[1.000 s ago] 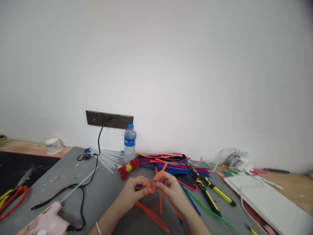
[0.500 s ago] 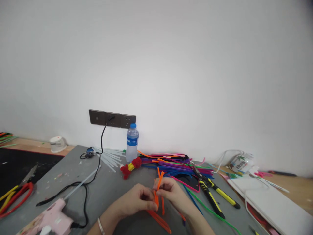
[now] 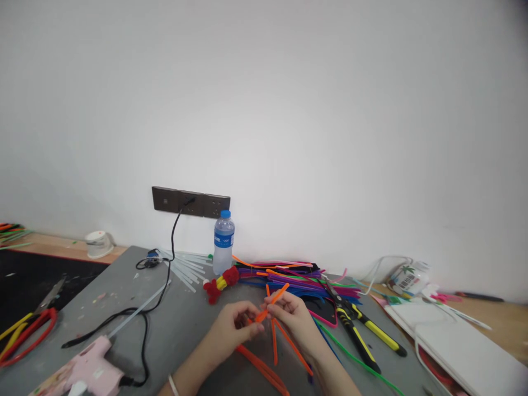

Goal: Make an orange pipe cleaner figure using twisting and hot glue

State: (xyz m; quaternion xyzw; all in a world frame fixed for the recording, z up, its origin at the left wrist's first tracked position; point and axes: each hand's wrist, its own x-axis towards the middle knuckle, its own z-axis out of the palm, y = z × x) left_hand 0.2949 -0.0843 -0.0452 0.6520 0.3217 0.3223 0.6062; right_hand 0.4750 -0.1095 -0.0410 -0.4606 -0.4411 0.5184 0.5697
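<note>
Looking down from the head camera, I have the open room on the left half of the worktop (image 3: 185, 313), between the black cable (image 3: 145, 341) and my left hand (image 3: 239, 329). The far edge runs along the wall (image 3: 264, 137), and the far left corner sits just beyond the fan of glue sticks (image 3: 183, 270). Towards the right edge it is tighter: the cutters (image 3: 363, 331) lie with handles pointing near and right, and the white board (image 3: 462, 335) lies beyond them. Over the near middle, my forearms angle inward from the near edge. Both hands are nearly closed, thumbs against fingertips, pinching the orange stem (image 3: 280, 293) between them, its free tip slanting up past my right hand (image 3: 291, 316). Loose orange strips (image 3: 264, 369) lie below. The stem bundle (image 3: 297, 275) spreads behind my hands, with the red and yellow figure (image 3: 221, 284) to its left and the bottle (image 3: 223, 247) upright behind that. The pink glue gun (image 3: 93, 369) is at the near left, scissors (image 3: 35, 333) past it. The bottle's blue label shows linked rings and white lettering; the pouch (image 3: 408, 279) at the far right has a palm print, its writing too small for me to read.
</note>
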